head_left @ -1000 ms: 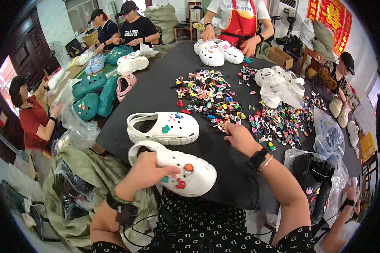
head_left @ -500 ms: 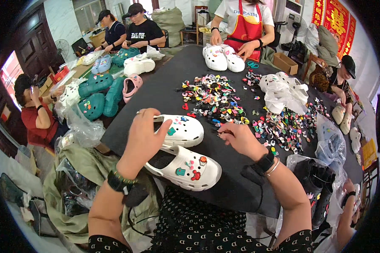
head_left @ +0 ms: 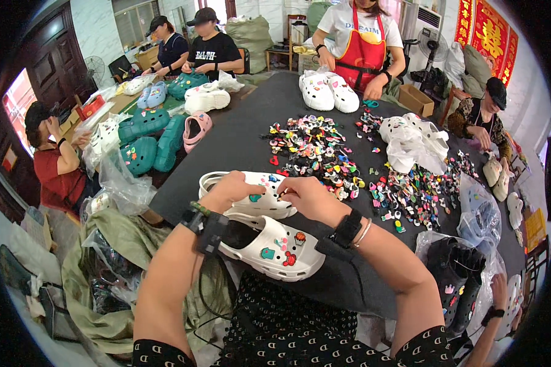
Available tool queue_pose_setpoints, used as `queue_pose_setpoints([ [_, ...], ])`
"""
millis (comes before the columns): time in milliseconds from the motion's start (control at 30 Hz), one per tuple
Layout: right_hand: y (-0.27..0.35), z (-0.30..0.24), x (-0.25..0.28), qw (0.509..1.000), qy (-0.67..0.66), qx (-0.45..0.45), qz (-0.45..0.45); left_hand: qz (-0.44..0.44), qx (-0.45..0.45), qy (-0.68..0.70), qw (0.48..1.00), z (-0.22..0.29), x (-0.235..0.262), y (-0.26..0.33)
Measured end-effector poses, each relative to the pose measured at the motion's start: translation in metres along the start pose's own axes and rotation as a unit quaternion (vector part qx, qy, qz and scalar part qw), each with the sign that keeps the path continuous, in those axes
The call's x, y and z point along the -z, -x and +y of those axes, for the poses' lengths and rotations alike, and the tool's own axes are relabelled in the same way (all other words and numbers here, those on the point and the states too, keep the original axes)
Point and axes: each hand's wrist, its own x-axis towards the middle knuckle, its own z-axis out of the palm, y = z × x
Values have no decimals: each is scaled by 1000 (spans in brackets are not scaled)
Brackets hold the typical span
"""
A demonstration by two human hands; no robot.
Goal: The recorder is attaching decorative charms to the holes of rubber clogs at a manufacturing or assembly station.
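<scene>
Two white clogs lie side by side before me. My left hand [head_left: 231, 191] grips the upper of the far clog [head_left: 268, 209], beside a teal charm. At that clog's toe, my right hand [head_left: 309, 194] is closed in a pinch on what looks like a small shoe charm, mostly hidden by the fingers. The near clog [head_left: 278, 244] rests untouched, with teal, pink, red and orange charms on its upper. Beyond my right hand spreads a pile of loose shoe charms [head_left: 315, 147] in many colours.
A second charm pile [head_left: 410, 199] lies right, below bagged white clogs [head_left: 404, 137]. Black boots [head_left: 450, 275] stand in plastic at the near right. Green clogs [head_left: 139, 156] and a pink clog [head_left: 197, 129] lie left. Several people work around the dark table [head_left: 232, 144].
My right hand has moved left from the table by the charm pile to the far clog's toe. My left hand has shifted forward onto its upper, nearer the right hand.
</scene>
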Motion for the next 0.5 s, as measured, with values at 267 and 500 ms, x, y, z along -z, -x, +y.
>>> queue_pose_setpoints([
  [267, -20, -1, -7, 999, 44, 7, 14, -40, -20, 234, 971, -48, -19, -14],
  [500, -31, 11, -19, 983, 117, 123, 71, -9, -19, 179, 984, -31, -15, 6],
])
